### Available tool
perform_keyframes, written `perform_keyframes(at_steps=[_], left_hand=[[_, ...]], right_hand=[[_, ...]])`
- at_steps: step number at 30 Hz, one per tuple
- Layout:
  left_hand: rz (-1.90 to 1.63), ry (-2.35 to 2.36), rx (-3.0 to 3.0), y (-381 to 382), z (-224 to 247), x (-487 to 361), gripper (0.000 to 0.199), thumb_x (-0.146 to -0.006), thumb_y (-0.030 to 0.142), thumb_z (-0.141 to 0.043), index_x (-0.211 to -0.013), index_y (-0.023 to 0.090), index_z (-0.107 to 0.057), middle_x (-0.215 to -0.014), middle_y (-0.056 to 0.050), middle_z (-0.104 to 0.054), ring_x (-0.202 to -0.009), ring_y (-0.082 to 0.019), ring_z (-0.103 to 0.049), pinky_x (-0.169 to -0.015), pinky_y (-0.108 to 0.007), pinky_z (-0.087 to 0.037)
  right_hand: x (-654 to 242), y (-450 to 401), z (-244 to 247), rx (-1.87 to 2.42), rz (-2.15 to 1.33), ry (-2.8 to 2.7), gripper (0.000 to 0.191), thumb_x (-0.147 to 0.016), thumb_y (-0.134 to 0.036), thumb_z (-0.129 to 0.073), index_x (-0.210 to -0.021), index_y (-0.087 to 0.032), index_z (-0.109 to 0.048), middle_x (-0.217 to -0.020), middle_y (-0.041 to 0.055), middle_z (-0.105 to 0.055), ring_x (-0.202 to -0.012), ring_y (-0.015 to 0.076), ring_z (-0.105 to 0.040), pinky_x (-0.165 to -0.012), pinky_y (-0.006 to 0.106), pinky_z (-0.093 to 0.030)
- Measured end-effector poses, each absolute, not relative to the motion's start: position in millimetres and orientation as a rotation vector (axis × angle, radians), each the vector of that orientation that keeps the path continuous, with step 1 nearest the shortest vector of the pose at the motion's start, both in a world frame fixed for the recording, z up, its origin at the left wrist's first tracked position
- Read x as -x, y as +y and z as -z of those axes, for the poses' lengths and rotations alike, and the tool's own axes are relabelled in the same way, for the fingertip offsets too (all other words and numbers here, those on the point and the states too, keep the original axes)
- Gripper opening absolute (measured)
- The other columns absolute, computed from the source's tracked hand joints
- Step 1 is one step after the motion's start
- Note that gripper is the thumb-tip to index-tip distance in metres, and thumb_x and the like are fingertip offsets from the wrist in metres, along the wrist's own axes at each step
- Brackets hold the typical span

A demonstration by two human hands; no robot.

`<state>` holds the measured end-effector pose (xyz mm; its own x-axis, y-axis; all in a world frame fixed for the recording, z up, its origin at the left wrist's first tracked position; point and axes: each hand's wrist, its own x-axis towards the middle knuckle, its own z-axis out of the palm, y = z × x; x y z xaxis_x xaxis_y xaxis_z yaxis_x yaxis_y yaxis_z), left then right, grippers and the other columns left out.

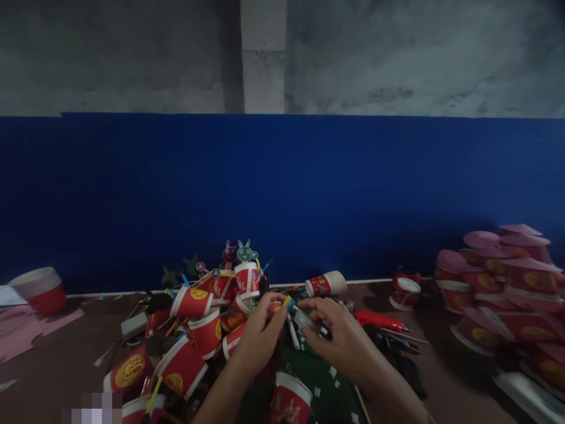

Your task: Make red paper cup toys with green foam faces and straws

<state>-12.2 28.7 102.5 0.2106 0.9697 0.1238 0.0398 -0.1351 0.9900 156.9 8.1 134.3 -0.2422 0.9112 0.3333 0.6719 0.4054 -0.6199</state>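
Note:
Both hands are close together over the middle of the table. My left hand (265,330) pinches a small yellow and blue piece (289,303) between thumb and fingertips. My right hand (329,330) has its fingers curled around a clear, whitish item (304,318), just right of that piece; blur hides what it is exactly. A red paper cup (291,399) stands below the hands, beside a dark green mat (322,383) with small white scraps. Left of my left hand lies a heap of red cups (205,333) with coloured strips.
Stacked cups (39,291) and pink paper (30,330) are at the far left. Cups lie on their side (326,284) behind the hands. A red tool (382,321) lies to the right, near several pink-topped red cups (525,282). A blue panel (282,194) rises behind.

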Motion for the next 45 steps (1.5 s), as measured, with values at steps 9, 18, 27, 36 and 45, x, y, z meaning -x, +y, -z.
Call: perform_keyframes(at_steps=[9,18,27,36,45], left_hand=[[-1.215,1.095,-1.536,29.0,-110.0,13.9,0.026,-0.082,0.042,-0.051,-0.081,0.017,-0.058,-0.066,0.003,-0.053,-0.054,-0.010,-0.043,-0.052,-0.021,-0.034],[-1.213,1.055,-1.363,31.8,-104.0,15.6,0.034,-0.075,0.051,-0.058,-0.075,0.017,-0.057,-0.049,0.008,-0.042,-0.041,-0.006,-0.031,-0.042,-0.020,-0.025],[-0.947,0.862,-1.148,23.6,-111.7,17.1,0.042,-0.063,0.052,-0.071,-0.069,0.016,-0.050,-0.054,0.005,-0.055,-0.036,-0.002,-0.033,-0.035,-0.018,-0.014],[-0.814,0.771,-1.131,21.1,-107.9,16.7,0.050,-0.058,0.038,-0.079,-0.082,0.021,-0.039,-0.049,0.008,-0.055,-0.039,-0.006,-0.048,-0.037,-0.016,-0.025],[-0.742,0.872,-1.229,18.3,-111.5,19.2,0.045,-0.058,0.027,-0.078,-0.086,0.019,-0.043,-0.055,0.010,-0.051,-0.041,-0.005,-0.044,-0.041,-0.019,-0.029]], right_hand=[[-152.6,1.8,-137.9,1.336,-0.461,-2.031,0.035,-0.073,-0.020,-0.055,-0.108,-0.023,-0.060,-0.082,0.0024,-0.060,-0.081,0.0202,-0.055,-0.077,0.036,-0.042],[-152.0,3.0,-132.1,1.308,-0.401,-2.063,0.037,-0.077,-0.019,-0.054,-0.114,-0.022,-0.057,-0.090,0.0052,-0.062,-0.088,0.0215,-0.057,-0.083,0.039,-0.042],[-152.5,5.3,-126.4,1.372,-0.388,-2.210,0.050,-0.077,-0.012,-0.047,-0.126,-0.024,-0.052,-0.103,0.0089,-0.062,-0.100,0.0256,-0.052,-0.088,0.041,-0.037],[-150.2,15.2,-127.2,1.296,-0.647,-2.028,0.056,-0.057,-0.001,-0.047,-0.106,-0.022,-0.065,-0.096,0.0063,-0.065,-0.087,0.0216,-0.058,-0.081,0.036,-0.043],[-156.2,22.9,-120.7,1.025,-1.241,-1.788,0.050,-0.067,-0.006,-0.047,-0.113,-0.019,-0.061,-0.094,0.0040,-0.071,-0.091,0.0199,-0.065,-0.080,0.034,-0.049]])
